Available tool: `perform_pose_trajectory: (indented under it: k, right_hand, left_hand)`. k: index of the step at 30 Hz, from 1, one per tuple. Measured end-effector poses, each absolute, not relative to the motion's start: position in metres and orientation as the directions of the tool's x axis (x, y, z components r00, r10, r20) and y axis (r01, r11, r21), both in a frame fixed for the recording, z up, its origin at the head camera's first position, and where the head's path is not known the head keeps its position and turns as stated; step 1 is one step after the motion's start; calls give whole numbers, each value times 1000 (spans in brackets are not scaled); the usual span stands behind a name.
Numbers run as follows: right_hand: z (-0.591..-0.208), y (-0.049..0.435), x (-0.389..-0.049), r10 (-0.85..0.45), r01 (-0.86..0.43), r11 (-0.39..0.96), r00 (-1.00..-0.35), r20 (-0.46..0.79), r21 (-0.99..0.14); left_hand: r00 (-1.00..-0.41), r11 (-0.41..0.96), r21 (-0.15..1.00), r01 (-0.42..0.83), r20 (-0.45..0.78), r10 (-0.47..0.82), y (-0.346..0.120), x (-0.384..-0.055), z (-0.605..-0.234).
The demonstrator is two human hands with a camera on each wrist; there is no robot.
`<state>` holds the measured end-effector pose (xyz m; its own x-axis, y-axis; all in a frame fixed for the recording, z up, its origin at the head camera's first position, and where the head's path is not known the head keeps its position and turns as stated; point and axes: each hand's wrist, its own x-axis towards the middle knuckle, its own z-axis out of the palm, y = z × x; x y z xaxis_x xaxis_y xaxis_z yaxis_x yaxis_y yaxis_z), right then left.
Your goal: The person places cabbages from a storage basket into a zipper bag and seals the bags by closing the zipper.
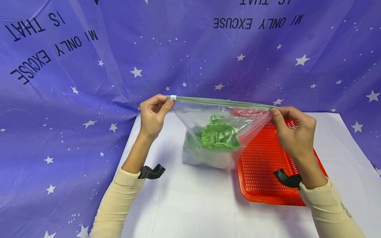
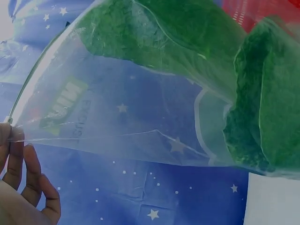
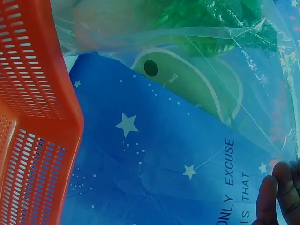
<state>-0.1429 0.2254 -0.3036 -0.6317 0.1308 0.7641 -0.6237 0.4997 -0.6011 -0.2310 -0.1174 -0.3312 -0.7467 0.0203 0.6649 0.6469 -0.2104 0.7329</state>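
Observation:
A clear slider zip bag (image 1: 208, 160) hangs above the white table, its green zip strip (image 1: 223, 102) stretched between both hands. My left hand (image 1: 152, 115) pinches the strip's left end, right beside the white slider (image 1: 173, 97). The right end is pinched between thumb and fingers of my right hand (image 1: 297, 132). Inside the bag lie green leafy vegetables (image 1: 219, 135) resembling lettuce; the leaves (image 2: 272, 103) also show through the plastic in the left wrist view. In the right wrist view, the right fingertips (image 3: 283, 187) are at the bag's corner, partly cut off.
A red perforated plastic basket (image 1: 263, 162) stands on the white table (image 1: 193, 211) at the right, partly behind the bag and under my right forearm. A purple cloth (image 1: 178, 49) with stars and lettering surrounds the table at the back and left.

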Motion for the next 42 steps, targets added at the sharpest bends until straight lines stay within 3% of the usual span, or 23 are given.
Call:
perform_pose_trajectory:
  k: [7, 10, 14, 20, 25, 32, 38, 42]
  right_hand:
    - [-307, 226, -146, 123, -600, 483, -675, 728, -638]
    - [-309, 226, -147, 115, -607, 498, -661, 741, -619]
    - [-309, 222, -151, 115, -630, 542, -600, 792, -556]
    - [-285, 191, -148, 145, -673, 609, -425, 893, -419]
    - [-267, 163, -145, 4, -743, 593, -381, 924, -309]
    - [-250, 125, -149, -314, -762, 610, -485, 816, -218]
    - [-241, 91, -160, -401, -685, 685, -639, 657, -248]
    - [-240, 75, -169, -422, -637, 731, -704, 571, -245]
  left_hand:
    - [-719, -171, 711, 682, 695, 25, -116, -222, -339]
    - [-703, -179, 691, 700, 711, -2, -114, -220, -342]
    - [-683, -153, 670, 727, 729, -49, -110, -218, -344]
    - [-660, -63, 658, 750, 741, -124, -104, -215, -346]
    - [-653, -18, 659, 752, 741, -159, -100, -213, -347]
    - [-632, 11, 644, 765, 753, -184, -97, -211, -347]
    - [-623, -2, 630, 776, 766, -159, -96, -209, -345]
    - [-621, -19, 624, 781, 772, -137, -96, -208, -345]
